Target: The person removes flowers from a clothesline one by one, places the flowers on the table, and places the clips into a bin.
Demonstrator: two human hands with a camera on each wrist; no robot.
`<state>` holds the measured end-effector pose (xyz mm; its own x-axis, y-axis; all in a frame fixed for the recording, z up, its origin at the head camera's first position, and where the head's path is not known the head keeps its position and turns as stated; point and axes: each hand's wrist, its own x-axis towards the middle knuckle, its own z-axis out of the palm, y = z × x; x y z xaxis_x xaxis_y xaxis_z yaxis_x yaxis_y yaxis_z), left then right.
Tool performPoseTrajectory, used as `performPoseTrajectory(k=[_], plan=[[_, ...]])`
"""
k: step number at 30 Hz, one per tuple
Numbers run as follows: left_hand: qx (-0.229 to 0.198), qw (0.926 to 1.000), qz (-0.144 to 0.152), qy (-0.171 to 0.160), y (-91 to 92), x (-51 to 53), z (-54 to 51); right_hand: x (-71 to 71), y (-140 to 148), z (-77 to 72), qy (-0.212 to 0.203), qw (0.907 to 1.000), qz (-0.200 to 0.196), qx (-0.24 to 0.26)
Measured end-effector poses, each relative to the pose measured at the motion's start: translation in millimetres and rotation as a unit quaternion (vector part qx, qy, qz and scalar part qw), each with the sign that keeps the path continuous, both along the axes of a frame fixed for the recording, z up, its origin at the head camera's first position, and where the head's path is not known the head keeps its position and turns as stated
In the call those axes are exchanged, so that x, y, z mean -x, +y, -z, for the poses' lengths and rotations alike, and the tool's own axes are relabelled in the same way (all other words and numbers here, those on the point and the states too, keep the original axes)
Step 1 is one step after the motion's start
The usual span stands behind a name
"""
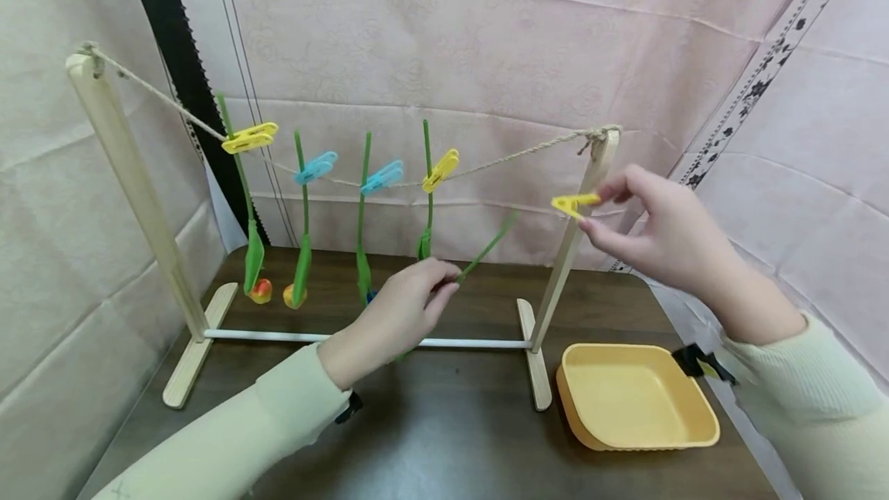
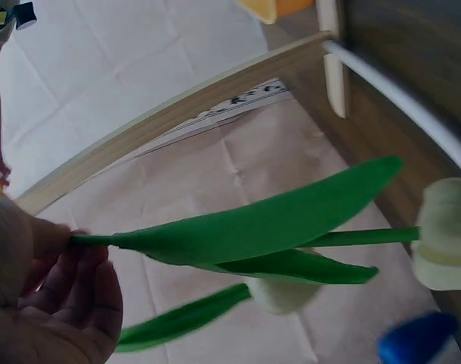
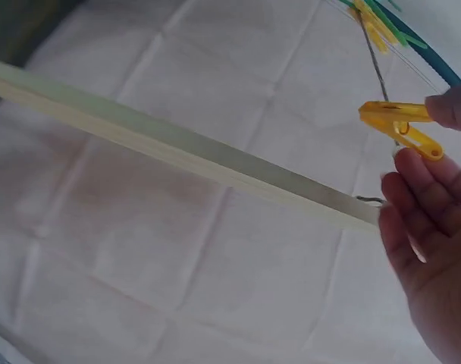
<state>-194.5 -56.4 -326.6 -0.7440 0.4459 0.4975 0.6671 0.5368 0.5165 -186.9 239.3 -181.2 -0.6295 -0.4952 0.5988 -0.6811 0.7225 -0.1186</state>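
My left hand (image 1: 403, 311) pinches the green stem of an artificial tulip (image 1: 488, 248) in front of the rope. In the left wrist view its long green leaves (image 2: 268, 224) and whitish bloom (image 2: 444, 254) hang away from the fingers. Between thumb and fingers, my right hand (image 1: 677, 241) holds a yellow clothespin (image 1: 572, 204), near the frame's right post. Four tulips hang bloom-down from the rope (image 1: 528, 151), clipped by yellow clothespins (image 1: 251, 137) and blue clothespins (image 1: 382, 177). My left hand partly hides the lower ends of those nearest it.
A wooden frame with a left post (image 1: 142, 191), a right post (image 1: 564, 253) and a white crossbar (image 1: 264, 336) stands on the dark table (image 1: 458, 415). At the right is a yellow plastic basin (image 1: 572, 411). Pale cloth (image 1: 444, 37) covers the walls behind.
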Motion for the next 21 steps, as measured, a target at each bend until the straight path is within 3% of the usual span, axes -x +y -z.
performPoseTrajectory(k=[5, 10, 18, 21], plan=[[0.082, 0.996, 0.037, 0.0, -21.4, -13.3, 23.1, -14.9, 22, 38.0, -0.098, 0.9948, 0.027, 0.001], [0.156, 0.9853, 0.068, -0.012, -40.3, -25.5, 51.1, -18.2, 51, 91.1, -0.174, 0.9821, 0.071, -0.011], [0.242, 0.9667, 0.074, -0.041, -64.5, -35.8, 82.1, -13.0, 103, 187.9, -0.265, 0.9569, 0.119, 0.015], [0.272, 0.9598, 0.067, -0.02, -71.8, -36.0, 95.6, -10.0, 118, 215.0, -0.302, 0.943, 0.14, 0.012]])
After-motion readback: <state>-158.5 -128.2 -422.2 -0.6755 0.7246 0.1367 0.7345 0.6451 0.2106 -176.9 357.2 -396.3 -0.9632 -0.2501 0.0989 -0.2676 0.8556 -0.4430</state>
